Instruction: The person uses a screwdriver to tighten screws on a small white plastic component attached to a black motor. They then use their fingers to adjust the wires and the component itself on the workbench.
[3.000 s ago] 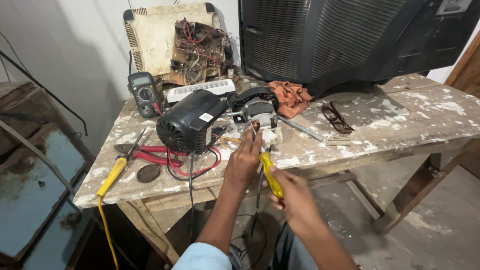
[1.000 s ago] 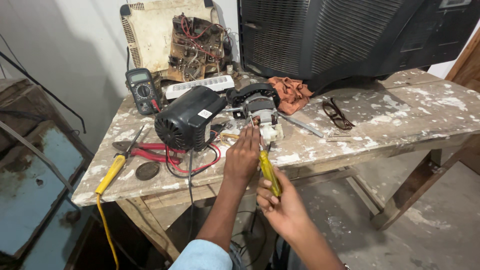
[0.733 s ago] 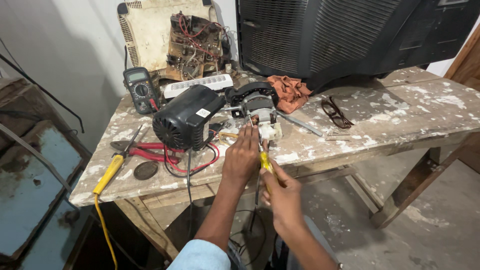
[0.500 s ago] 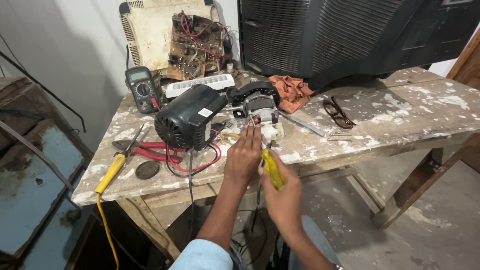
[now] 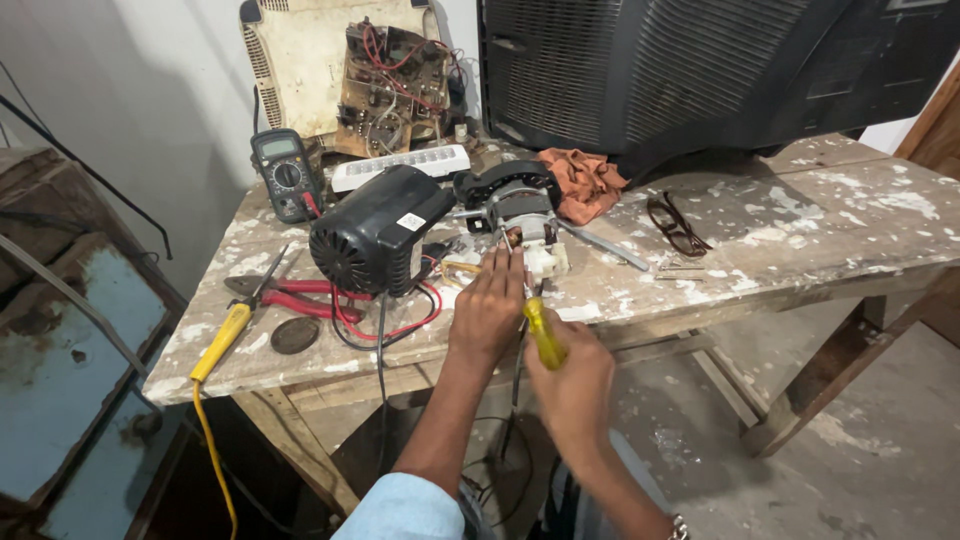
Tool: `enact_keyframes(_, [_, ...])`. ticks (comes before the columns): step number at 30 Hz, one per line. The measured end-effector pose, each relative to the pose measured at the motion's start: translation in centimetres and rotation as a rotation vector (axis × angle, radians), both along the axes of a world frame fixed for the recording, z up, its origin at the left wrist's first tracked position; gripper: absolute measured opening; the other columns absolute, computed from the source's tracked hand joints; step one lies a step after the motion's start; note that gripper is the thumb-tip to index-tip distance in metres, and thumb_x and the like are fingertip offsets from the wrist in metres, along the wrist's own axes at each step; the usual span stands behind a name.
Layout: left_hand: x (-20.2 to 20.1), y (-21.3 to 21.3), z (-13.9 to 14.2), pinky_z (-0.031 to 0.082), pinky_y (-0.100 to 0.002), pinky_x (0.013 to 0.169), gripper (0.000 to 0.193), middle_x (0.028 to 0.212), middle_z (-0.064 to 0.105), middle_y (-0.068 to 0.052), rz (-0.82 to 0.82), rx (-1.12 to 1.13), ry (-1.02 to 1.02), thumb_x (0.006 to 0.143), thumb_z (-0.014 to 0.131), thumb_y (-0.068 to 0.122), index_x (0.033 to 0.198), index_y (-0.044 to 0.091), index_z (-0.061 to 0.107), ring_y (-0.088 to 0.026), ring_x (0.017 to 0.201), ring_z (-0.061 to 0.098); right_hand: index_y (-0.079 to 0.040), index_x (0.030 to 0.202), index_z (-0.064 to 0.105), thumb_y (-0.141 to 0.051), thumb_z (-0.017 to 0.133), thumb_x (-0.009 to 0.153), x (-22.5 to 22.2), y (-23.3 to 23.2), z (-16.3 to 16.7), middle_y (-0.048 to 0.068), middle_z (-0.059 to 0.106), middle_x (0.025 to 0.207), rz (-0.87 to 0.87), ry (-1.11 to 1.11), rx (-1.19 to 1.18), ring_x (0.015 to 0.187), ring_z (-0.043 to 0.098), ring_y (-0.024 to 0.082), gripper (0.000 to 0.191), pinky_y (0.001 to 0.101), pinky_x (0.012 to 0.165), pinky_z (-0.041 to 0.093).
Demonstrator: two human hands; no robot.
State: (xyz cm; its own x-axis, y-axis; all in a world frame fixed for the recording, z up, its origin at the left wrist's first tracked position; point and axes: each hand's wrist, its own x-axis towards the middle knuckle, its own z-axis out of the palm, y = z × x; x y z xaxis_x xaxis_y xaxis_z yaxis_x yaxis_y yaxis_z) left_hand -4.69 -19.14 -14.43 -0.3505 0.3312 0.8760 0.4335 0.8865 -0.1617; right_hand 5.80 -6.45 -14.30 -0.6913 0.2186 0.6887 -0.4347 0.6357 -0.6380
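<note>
Centre frame: left hand (image 5: 487,310) rests flat, fingers spread, touching the white motor part (image 5: 545,260) beside the black motor housing (image 5: 375,228). Just right and lower: right hand (image 5: 572,385) fisted round yellow screwdriver (image 5: 545,335), axis tilted up-left toward the part. Three seconds earlier, the screwdriver sat lower, further from it.

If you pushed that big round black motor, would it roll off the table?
Probably not far. The black motor is rounded like a drum, so it might rock, but its red wires would likely tug it back. It looks solid and heavy for its size, and the wooden table looks rough.
</note>
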Motion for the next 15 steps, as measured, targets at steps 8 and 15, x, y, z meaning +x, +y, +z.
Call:
enact_keyframes(8, [-0.3,0.0,-0.3,0.058,-0.040,0.095,0.052,0.133,0.065,-0.030,0.019,0.005,-0.012,0.088,0.061,0.007,0.137,-0.010,0.056,-0.037,0.122,0.068,0.003,0.125,0.062,-0.040,0.069,0.092,0.3,1.8,0.2,0.009,0.076,0.084,0.827,-0.758,-1.318,0.048,0.048,0.007,0.054,0.0242,0.042,0.040])
enact_keyframes(15, [-0.1,0.1,0.2,0.057,-0.042,0.095,0.055,0.132,0.064,-0.030,-0.024,0.039,0.004,0.086,0.062,0.009,0.138,-0.008,0.055,-0.039,0.120,0.067,-0.001,0.124,0.066,-0.034,0.066,0.095,0.4,0.7,0.6,0.006,0.068,0.084,0.110,-0.178,-0.212,0.052,0.046,0.008,0.044,0.0258,0.046,0.039])
